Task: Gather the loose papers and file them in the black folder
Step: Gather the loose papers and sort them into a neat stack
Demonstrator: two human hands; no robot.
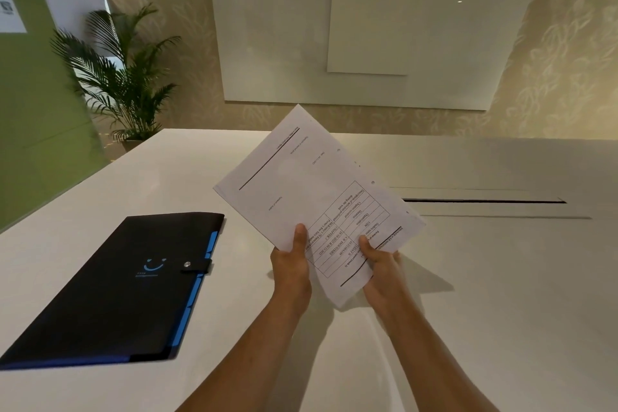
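The black folder (110, 288) runs off the left edge; papers' (314, 191) print is unreadable.

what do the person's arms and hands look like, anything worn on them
Both forearms are bare as far as the frame shows: no sleeves, watch, bracelets or gloves. The left hand and right hand show no rings on the visible fingers. Nails look short and unpainted on the thumbs, though detail is limited. No markings are visible.

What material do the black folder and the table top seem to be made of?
Black folder: probably matte plastic, judging by its smooth, dull cover, metal-looking snap and blue tabs. Table top: a smooth white surface with soft sheen, perhaps laminate or solid surface; the picture cannot settle which.
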